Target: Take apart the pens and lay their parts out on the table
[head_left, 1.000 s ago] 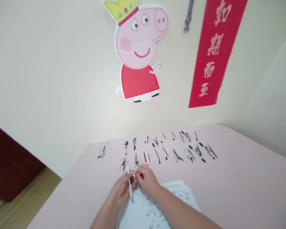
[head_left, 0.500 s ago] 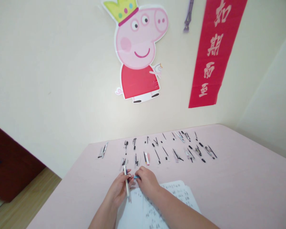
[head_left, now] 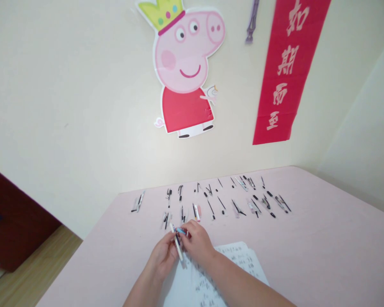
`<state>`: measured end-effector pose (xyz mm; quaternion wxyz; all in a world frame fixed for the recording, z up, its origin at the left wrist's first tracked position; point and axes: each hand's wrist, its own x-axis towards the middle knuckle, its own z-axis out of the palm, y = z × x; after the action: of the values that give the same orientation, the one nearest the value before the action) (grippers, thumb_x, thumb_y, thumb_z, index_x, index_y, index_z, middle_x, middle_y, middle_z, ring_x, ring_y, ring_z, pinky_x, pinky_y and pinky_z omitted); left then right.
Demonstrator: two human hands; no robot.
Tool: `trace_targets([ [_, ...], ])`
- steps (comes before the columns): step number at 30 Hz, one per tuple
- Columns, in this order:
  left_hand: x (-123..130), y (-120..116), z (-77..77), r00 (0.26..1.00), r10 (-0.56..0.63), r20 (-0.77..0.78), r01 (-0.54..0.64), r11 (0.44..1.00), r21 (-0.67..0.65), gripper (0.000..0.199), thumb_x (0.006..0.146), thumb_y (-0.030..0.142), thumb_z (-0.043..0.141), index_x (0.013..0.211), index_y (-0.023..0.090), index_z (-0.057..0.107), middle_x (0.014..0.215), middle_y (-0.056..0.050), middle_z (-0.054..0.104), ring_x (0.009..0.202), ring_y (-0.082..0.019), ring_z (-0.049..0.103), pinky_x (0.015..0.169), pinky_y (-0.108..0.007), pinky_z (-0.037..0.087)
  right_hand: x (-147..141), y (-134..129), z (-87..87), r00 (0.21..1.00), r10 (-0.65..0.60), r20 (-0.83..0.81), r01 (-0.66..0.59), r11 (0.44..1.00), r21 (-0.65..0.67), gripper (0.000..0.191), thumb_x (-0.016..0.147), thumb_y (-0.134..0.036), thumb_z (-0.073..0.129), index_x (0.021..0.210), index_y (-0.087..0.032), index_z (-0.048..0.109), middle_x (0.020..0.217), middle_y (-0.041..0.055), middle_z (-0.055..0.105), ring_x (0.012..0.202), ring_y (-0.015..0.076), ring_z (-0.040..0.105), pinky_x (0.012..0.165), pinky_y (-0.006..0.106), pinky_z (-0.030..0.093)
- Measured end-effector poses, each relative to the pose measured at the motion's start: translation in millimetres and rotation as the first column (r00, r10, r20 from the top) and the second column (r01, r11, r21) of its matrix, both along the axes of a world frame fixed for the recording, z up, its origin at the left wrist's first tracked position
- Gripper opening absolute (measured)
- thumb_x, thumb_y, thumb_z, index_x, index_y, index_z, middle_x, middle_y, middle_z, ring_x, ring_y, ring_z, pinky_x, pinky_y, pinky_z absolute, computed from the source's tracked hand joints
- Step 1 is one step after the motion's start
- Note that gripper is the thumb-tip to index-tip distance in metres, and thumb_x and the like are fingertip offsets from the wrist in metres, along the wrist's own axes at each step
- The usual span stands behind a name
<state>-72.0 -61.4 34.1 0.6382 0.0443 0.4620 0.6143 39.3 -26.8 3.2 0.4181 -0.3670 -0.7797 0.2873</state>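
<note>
My left hand [head_left: 162, 256] is closed around a slim white pen [head_left: 178, 249] that slants across its fingers. Close beside it, my right hand [head_left: 199, 242] pinches a small light-blue pen part [head_left: 181, 230]; its exact kind is hard to make out. The fingertips of both hands nearly meet, and the blue part lies close against the white pen. Under my hands and forearms is an open notebook [head_left: 243, 258] with handwriting on its right page. Just beyond the hands lie a pink-and-white pen piece [head_left: 197, 213] and a taken-apart pen [head_left: 166, 220].
Several pen parts, such as black refills and caps [head_left: 222, 205], lie in two rows along the far part of the pink table [head_left: 323, 238]. A clear pen with its parts [head_left: 138, 201] lies at the far left. The wall [head_left: 99, 128] bounds the table's back edge.
The white pen has tilted, its lower end swinging right. My right hand has brought the blue part slightly up and left, closer to the pen.
</note>
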Motion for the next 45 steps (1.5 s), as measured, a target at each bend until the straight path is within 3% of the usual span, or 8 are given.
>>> trace_targets([
  [12, -3.8, 3.2, -4.2, 0.999, 0.011, -0.043, -0.012, 0.999, -0.032, 0.025, 0.082, -0.001, 0.039, 0.069, 0.007, 0.058, 0.064, -0.006, 0.063, 0.058, -0.012, 0.064, 0.054, -0.020, 0.054, 1.9, -8.9, 12.3, 0.998, 0.044, 0.043, -0.048, 0.994, 0.097, 0.020, 0.081, -0.016, 0.051, 0.098, -0.021, 0.059, 0.088, 0.0030, 0.058, 0.081, 0.0154, 0.054, 0.073, 0.026, 0.042],
  [17, -36.1, 20.1, -4.7, 0.951, 0.080, -0.299, -0.094, 0.995, -0.033, 0.019, 0.081, -0.002, 0.042, 0.075, 0.010, 0.055, 0.068, -0.005, 0.063, 0.055, -0.007, 0.061, 0.055, -0.016, 0.052, 2.5, -3.3, 3.1, 1.000, 0.024, -0.019, -0.022, 0.995, 0.098, 0.026, 0.080, -0.015, 0.050, 0.105, -0.019, 0.056, 0.094, 0.0045, 0.057, 0.078, 0.0154, 0.054, 0.073, 0.028, 0.044],
  [20, -62.4, 43.8, -8.2, 0.749, 0.082, -0.657, -0.105, 0.994, 0.003, 0.013, 0.080, 0.002, 0.046, 0.079, 0.012, 0.055, 0.071, -0.005, 0.064, 0.055, -0.007, 0.060, 0.054, -0.018, 0.051, 2.6, -0.1, -3.8, 0.999, 0.024, -0.044, -0.020, 0.996, 0.083, 0.027, 0.080, -0.014, 0.049, 0.106, -0.019, 0.056, 0.095, 0.0046, 0.058, 0.074, 0.0143, 0.054, 0.072, 0.027, 0.044],
  [24, -93.8, 82.2, -10.3, 0.582, 0.109, -0.806, -0.146, 0.989, 0.029, 0.015, 0.076, 0.002, 0.045, 0.077, 0.014, 0.054, 0.074, -0.005, 0.064, 0.068, -0.010, 0.063, 0.065, -0.021, 0.050, 2.2, 0.6, -6.5, 0.998, 0.040, -0.057, -0.037, 0.998, 0.059, 0.026, 0.081, -0.013, 0.047, 0.105, -0.019, 0.056, 0.094, 0.0042, 0.057, 0.068, 0.0123, 0.053, 0.071, 0.027, 0.044],
  [30, -122.1, 123.8, -14.8, 0.158, 0.015, -0.987, -0.159, 0.987, -0.010, 0.007, 0.068, 0.011, 0.054, 0.065, 0.016, 0.058, 0.068, -0.006, 0.063, 0.087, -0.024, 0.060, 0.074, -0.031, 0.043, 1.0, 1.6, -5.9, 0.995, 0.061, -0.080, -0.058, 0.997, 0.041, 0.027, 0.080, -0.012, 0.047, 0.104, -0.018, 0.057, 0.092, 0.0041, 0.056, 0.069, 0.0123, 0.053, 0.069, 0.025, 0.044],
  [34, -121.6, 136.3, -24.5, -0.056, -0.051, -0.997, -0.138, 0.990, -0.043, 0.016, 0.071, 0.013, 0.050, 0.080, 0.014, 0.063, 0.080, -0.011, 0.066, 0.089, -0.027, 0.059, 0.077, -0.035, 0.041, 0.7, 3.3, -6.0, 0.994, 0.052, -0.093, -0.050, 0.998, 0.024, 0.027, 0.080, -0.011, 0.047, 0.104, -0.018, 0.057, 0.091, 0.0040, 0.056, 0.068, 0.0122, 0.052, 0.069, 0.025, 0.044],
  [39, -115.4, 146.5, -34.4, -0.214, -0.100, -0.972, -0.142, 0.987, -0.070, 0.037, 0.075, 0.010, 0.042, 0.108, 0.010, 0.059, 0.096, -0.017, 0.066, 0.093, -0.027, 0.060, 0.080, -0.036, 0.042, 0.8, 3.5, -5.7, 0.992, 0.051, -0.112, -0.051, 0.999, 0.010, 0.028, 0.080, -0.010, 0.046, 0.104, -0.019, 0.057, 0.091, 0.0044, 0.056, 0.068, 0.0125, 0.053, 0.069, 0.026, 0.044],
  [45, -115.6, 155.5, -39.6, -0.303, -0.177, -0.936, -0.137, 0.981, -0.141, 0.049, 0.069, 0.003, 0.042, 0.117, 0.006, 0.053, 0.106, -0.019, 0.064, 0.100, -0.026, 0.059, 0.084, -0.035, 0.043, 1.1, 3.3, -4.4, 0.991, 0.052, -0.121, -0.051, 0.999, 0.014, 0.027, 0.080, -0.010, 0.046, 0.103, -0.018, 0.057, 0.090, 0.0049, 0.057, 0.072, 0.0136, 0.053, 0.071, 0.027, 0.044],
])
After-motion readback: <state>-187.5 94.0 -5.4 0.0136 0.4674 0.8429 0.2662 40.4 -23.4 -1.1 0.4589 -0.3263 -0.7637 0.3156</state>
